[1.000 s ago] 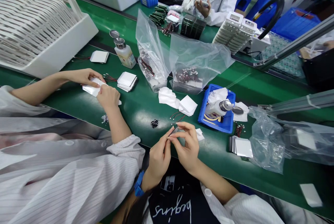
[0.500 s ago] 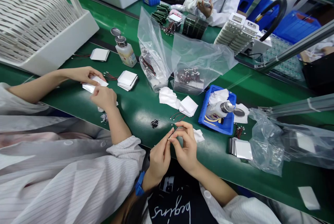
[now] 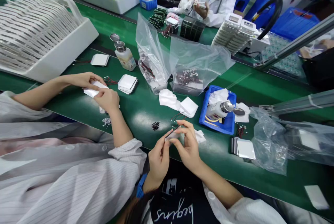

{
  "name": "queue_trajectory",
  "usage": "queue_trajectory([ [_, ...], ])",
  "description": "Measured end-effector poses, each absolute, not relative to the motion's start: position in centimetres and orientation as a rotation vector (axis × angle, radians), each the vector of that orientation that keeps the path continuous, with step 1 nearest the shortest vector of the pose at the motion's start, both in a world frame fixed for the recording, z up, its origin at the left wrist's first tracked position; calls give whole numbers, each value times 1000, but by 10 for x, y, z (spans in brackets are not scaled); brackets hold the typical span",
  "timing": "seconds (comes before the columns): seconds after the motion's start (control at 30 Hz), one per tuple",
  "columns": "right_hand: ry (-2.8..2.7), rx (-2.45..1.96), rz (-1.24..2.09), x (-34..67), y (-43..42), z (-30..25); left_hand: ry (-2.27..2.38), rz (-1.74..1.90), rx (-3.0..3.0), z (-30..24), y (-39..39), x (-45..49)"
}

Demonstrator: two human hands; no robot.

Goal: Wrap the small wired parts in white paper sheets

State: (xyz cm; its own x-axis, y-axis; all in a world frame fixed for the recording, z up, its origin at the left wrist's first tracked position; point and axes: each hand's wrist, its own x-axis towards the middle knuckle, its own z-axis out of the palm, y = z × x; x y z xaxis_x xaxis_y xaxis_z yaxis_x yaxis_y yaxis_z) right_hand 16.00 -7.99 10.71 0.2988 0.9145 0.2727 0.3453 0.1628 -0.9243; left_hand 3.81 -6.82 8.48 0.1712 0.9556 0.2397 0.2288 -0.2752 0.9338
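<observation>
Between my two hands is a thin flat panel (image 3: 172, 133), seen almost edge-on, with a dark edge. My left hand (image 3: 159, 156), with a blue band at the wrist, pinches its near end. The fingers and thumb of my right hand (image 3: 188, 145) are closed around its far end. Just beyond my hands lies a white-faced square panel (image 3: 189, 107) with thin red wires, beside a crumpled white wipe (image 3: 168, 98). A small black clump (image 3: 155, 125) sits left of my hands. Another white wipe (image 3: 200, 136) is partly behind my right hand.
At right stand a blue bin (image 3: 203, 116) with a pump bottle (image 3: 217, 110) and a stack of panels (image 3: 245, 148). Clear bags (image 3: 202, 52) stand behind. A co-worker's hands (image 3: 106, 98) work at left, near a white rack tray (image 3: 65, 50). Another person sits opposite.
The panel in my hands has tilted slightly, so more of its edge shows. My right hand's fingers have opened slightly around it. The camera view has shifted a little.
</observation>
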Motion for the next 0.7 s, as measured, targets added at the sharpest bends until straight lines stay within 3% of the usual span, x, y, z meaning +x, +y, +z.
queue_trajectory([
  [0.7, -1323, -1379, 630, 153, -75, 114, 1094, 1244, 1770, 80, -66, 36],
])
